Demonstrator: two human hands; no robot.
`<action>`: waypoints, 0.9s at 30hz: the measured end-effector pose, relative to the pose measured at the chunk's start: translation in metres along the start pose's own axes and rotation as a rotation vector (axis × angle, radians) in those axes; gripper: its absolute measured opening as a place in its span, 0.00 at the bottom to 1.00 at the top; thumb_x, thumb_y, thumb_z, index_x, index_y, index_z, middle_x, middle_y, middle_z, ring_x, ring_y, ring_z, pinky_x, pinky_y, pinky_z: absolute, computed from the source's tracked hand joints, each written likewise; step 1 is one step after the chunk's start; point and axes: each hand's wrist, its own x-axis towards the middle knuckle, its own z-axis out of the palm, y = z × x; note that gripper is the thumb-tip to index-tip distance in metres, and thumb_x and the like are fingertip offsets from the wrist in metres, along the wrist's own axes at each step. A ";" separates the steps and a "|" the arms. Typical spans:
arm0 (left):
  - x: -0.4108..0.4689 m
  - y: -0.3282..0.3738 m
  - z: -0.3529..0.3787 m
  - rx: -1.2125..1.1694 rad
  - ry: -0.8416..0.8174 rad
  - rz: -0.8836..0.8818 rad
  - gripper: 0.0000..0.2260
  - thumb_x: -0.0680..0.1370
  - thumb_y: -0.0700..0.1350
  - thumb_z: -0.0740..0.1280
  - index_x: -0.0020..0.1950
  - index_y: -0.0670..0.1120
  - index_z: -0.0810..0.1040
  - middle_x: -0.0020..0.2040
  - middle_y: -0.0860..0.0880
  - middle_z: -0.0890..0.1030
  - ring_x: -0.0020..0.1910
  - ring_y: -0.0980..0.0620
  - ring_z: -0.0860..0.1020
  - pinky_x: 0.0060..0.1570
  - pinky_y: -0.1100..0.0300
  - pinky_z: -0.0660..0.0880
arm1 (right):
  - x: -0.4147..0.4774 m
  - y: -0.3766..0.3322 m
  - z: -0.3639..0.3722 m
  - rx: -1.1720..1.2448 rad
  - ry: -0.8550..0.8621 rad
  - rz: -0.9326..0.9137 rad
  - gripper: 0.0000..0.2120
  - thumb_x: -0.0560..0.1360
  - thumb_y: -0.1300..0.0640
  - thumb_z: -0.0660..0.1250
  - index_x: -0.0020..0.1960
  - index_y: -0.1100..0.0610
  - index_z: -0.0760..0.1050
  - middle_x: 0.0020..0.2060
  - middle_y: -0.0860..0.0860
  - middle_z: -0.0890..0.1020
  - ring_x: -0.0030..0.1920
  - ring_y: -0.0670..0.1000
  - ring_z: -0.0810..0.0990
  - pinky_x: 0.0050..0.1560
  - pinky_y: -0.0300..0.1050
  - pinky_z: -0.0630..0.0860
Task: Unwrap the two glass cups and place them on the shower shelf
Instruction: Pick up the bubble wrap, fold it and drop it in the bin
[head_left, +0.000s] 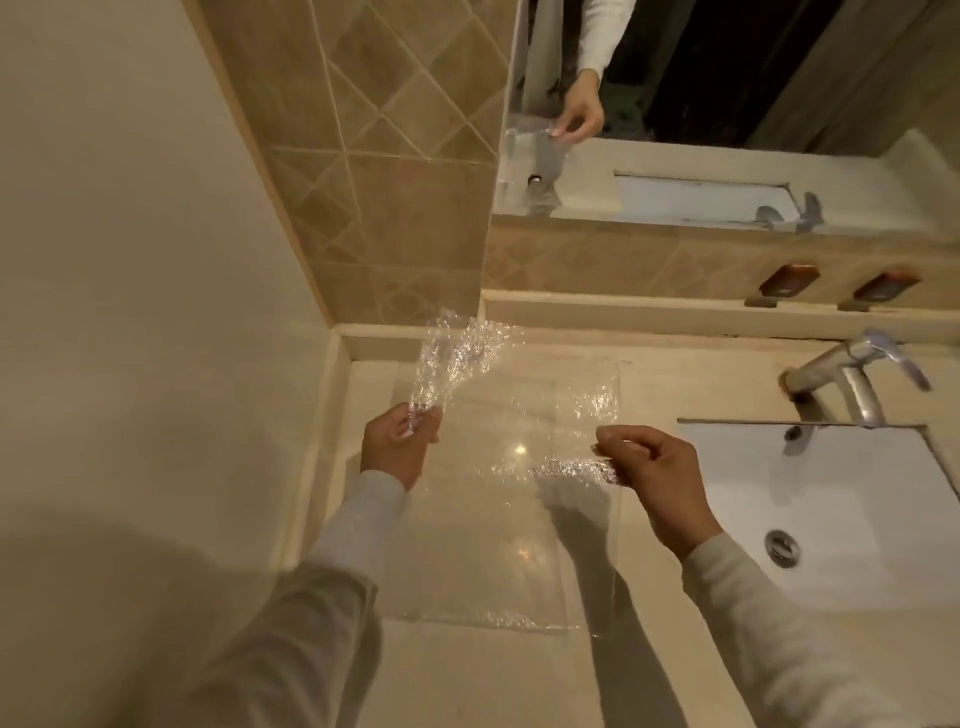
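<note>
Just above the counter (467, 675), between two pale sleeves, a sheet of clear wrap (519, 415) is held spread out. The left hand (400, 447) grips its crumpled end, fingers curled round the bunched film, which fans upward past the knuckles. The right hand (654, 473) pinches the opposite edge between thumb and bent fingers. The sheet stretches between them and its lower part hangs toward the counter. Nothing is inside it: the film is flat and see-through, with only the stone showing behind.

To the right lies the sink (831, 519), with the tap (852, 374) at its back. Beyond runs a narrow ledge (675, 312), and above it two small brown fittings (789, 278) sit on the tiled wall. Farthest off, the mirror (727, 78) repeats one hand holding film.

Neither glass cup shows plainly anywhere, on the counter, the ledge or in the hands, and no shower shelf is in view. So the stage has to be judged from the wrap alone: it is off its cup, which suggests at least one unwrapping is finished. Whether this is the first or the second sheet cannot be told, nor whether any cup already stands on the shelf. What seems left at the least is putting this film aside, and possibly the second cup and the placing.
</note>
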 end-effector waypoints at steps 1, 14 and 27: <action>-0.001 0.003 0.004 -0.010 0.019 0.014 0.13 0.74 0.50 0.73 0.33 0.47 0.78 0.25 0.57 0.77 0.24 0.59 0.71 0.24 0.67 0.69 | -0.004 0.001 -0.004 0.009 -0.015 0.007 0.04 0.75 0.56 0.76 0.47 0.57 0.87 0.40 0.59 0.88 0.40 0.49 0.87 0.38 0.38 0.81; -0.058 0.053 0.069 0.510 0.075 0.837 0.28 0.74 0.50 0.71 0.72 0.49 0.68 0.72 0.43 0.67 0.71 0.44 0.65 0.69 0.47 0.59 | -0.063 0.008 -0.056 -0.150 0.027 -0.181 0.04 0.77 0.57 0.74 0.46 0.52 0.87 0.39 0.52 0.88 0.36 0.52 0.86 0.37 0.41 0.81; -0.173 0.154 0.235 1.229 -0.936 1.377 0.07 0.79 0.55 0.64 0.50 0.55 0.80 0.43 0.59 0.80 0.51 0.54 0.78 0.74 0.40 0.46 | -0.169 0.028 -0.206 -0.148 0.086 -0.081 0.08 0.79 0.57 0.72 0.52 0.60 0.87 0.40 0.54 0.89 0.36 0.48 0.86 0.38 0.39 0.80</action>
